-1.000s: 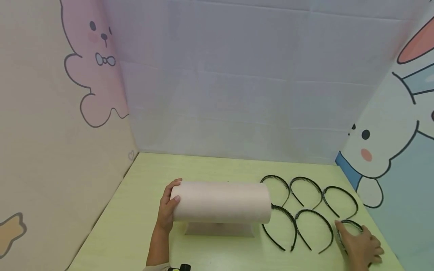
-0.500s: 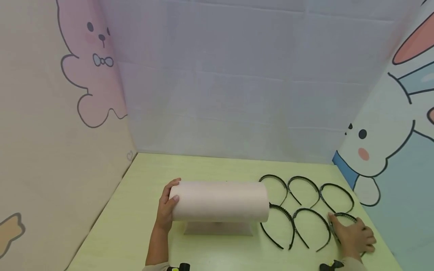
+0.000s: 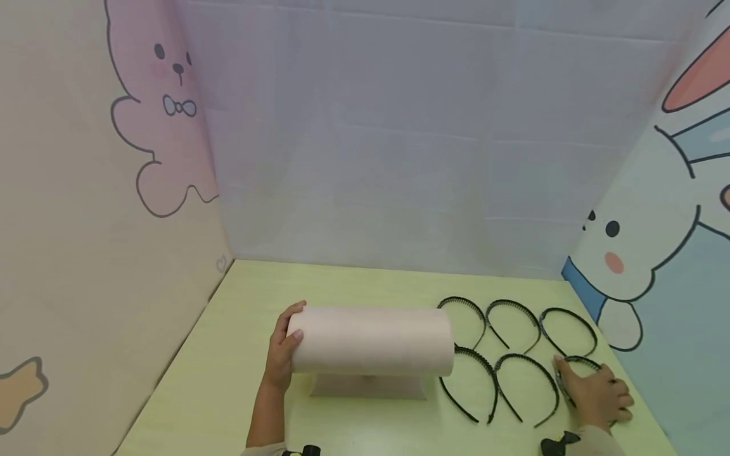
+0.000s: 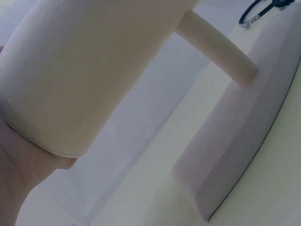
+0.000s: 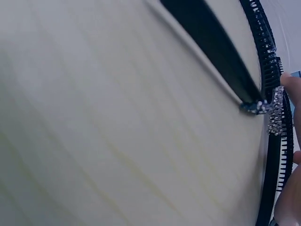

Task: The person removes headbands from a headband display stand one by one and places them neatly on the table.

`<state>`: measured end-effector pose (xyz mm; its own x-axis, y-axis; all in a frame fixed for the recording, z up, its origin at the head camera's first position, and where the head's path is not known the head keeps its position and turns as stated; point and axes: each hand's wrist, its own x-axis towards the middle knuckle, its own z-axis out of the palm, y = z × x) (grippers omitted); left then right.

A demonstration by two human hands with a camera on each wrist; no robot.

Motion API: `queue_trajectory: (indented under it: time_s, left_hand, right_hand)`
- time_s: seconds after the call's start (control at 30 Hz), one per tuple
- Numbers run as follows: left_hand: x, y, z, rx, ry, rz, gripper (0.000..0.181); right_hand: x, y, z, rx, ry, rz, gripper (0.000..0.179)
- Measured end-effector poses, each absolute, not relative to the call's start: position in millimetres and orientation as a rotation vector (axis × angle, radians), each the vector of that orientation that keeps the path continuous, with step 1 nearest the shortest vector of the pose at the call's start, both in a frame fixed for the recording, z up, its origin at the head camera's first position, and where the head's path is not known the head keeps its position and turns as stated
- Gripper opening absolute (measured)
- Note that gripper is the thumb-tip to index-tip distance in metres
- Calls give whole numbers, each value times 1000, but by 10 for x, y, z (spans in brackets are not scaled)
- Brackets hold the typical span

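My left hand [image 3: 281,349] grips the left end of a pale padded roll [image 3: 371,341], thumb in front and fingers over the back. In the left wrist view a short post [image 4: 218,47] joins this roll to its flat base [image 4: 230,141]. At the lower right, my right hand [image 3: 600,396] spans a black toothed headband [image 3: 586,360] on the table, thumb on its left side and fingers on its right. In the right wrist view the headband's glittery part [image 5: 276,117] lies close to the fingertips. My palm hides much of the band.
Several other black headbands lie on the table [image 3: 256,285] right of the roll, among them one headband [image 3: 557,392] beside my right hand and another [image 3: 593,329] behind it. The roll partly covers the leftmost ones. Printed walls enclose the table at the back and sides.
My right hand has slid its headband farther back and slightly left, toward the neighbouring headbands, mostly in the first half second. The left hand and the roll have stayed put.
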<state>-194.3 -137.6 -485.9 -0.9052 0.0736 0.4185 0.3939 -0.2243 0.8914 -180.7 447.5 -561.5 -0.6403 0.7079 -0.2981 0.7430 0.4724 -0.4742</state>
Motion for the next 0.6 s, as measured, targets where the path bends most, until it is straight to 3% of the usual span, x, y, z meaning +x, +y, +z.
queue_trajectory:
  time_s: [0.33,0.6]
  left_hand:
    - [-1915,-1349,-4856,-417,-1878,-2185,45]
    - [-1706,-1282,-4667,-235,-1823,-1881,36]
  right_hand:
    - [-1822,4481,-5551,1223,2662,-798,130]
    - [-1727,4450,-5463,1191,2684,-840,118]
